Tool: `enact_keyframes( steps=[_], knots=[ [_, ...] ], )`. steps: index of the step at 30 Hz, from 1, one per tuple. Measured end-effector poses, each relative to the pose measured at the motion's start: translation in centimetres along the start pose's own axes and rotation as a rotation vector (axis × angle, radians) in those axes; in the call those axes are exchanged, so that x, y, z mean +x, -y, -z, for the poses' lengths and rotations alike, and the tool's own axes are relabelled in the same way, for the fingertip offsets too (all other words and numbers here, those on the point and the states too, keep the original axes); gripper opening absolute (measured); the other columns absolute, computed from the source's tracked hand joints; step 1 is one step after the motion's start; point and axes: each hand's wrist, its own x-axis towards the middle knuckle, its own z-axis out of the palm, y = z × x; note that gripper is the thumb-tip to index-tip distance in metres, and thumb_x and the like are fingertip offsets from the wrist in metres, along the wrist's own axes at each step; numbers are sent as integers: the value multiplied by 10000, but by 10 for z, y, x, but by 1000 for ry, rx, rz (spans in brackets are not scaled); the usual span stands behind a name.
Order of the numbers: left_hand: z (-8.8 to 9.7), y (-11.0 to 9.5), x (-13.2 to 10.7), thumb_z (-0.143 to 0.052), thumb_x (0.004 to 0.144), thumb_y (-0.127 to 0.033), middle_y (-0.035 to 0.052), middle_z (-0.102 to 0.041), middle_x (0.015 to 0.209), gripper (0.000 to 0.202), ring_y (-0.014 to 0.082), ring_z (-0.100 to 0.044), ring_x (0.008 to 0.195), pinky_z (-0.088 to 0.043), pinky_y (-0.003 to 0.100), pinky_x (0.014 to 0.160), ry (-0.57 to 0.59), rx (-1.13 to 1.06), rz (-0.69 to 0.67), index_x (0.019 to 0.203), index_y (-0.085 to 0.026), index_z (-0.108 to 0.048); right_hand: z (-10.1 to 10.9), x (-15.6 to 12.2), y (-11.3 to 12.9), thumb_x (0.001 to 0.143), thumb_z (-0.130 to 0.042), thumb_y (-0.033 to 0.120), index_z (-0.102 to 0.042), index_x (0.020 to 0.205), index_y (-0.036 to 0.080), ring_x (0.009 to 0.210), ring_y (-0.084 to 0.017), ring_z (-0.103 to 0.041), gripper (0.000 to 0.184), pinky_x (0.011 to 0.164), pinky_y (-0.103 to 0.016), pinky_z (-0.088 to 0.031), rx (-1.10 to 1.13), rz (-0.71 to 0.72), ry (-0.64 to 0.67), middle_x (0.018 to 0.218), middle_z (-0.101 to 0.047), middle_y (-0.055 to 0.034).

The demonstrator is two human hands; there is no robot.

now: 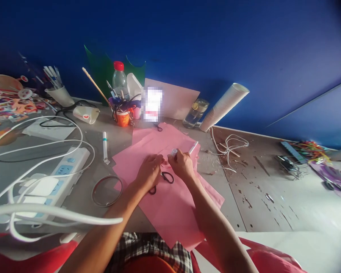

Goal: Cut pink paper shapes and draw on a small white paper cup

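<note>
Several sheets of pink paper [170,212] lie overlapping in front of me and hang over the table's front edge. My right hand [182,163] is closed around a small white tube [174,151], whose round end shows above the fist. Just to its left, my left hand [151,169] has its fingers drawn together on a small piece of pink paper [166,165] between the hands. Scissors [167,177] with black handles rest on the paper, partly under my left hand and wrist. Farther back, another black handle loop [159,128] shows at the paper's edge.
A power strip [65,172] with looping white cables, a tape ring [107,191] and a white marker [105,146] are left. Behind stand a lit phone [152,104], orange cup [122,118], water glass [195,113] and leaning cup stack [226,106]. Paper scraps [14,100] fill the far left.
</note>
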Motion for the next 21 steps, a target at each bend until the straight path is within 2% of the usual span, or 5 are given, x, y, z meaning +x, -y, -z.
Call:
enact_keyframes(
  steps=[4,8,13,18,21],
  knots=[
    [0,0,0,-448,811,32,106,-752,1126,373,248,-638,1159,-444,451,1083,1,-33,-2,1101,-185,-537,8,0,-8,777,-582,294,-372,635,260,501,-156,-461,255,640,-294,-393,-62,-27,4,508,-497,32],
    [0,-1,1,-458,798,27,112,-735,1188,417,265,-617,1195,-429,470,1094,18,-31,43,1145,-186,-547,14,2,-4,820,-514,376,-334,635,265,482,-140,-406,281,549,-265,-348,99,-103,-72,494,-462,49],
    [0,-1,1,-453,785,26,124,-720,1176,433,268,-619,1164,-428,463,1091,33,5,48,1157,-169,-559,14,3,5,795,-510,384,-326,631,266,512,-139,-400,273,608,-279,-391,174,-46,-67,514,-464,44],
    [-1,0,-1,-450,783,22,125,-703,1152,411,266,-615,1140,-470,447,1035,16,-3,35,1119,-176,-578,15,2,-3,832,-493,427,-328,645,269,495,-137,-392,295,553,-268,-368,187,-117,-110,507,-458,52],
    [-2,1,-1,-443,793,19,110,-716,1138,420,260,-603,1183,-450,453,1071,-6,-24,16,1142,-179,-570,7,2,-3,832,-523,370,-361,653,262,519,-147,-444,264,622,-280,-409,114,-47,-85,530,-505,34]
  ],
)
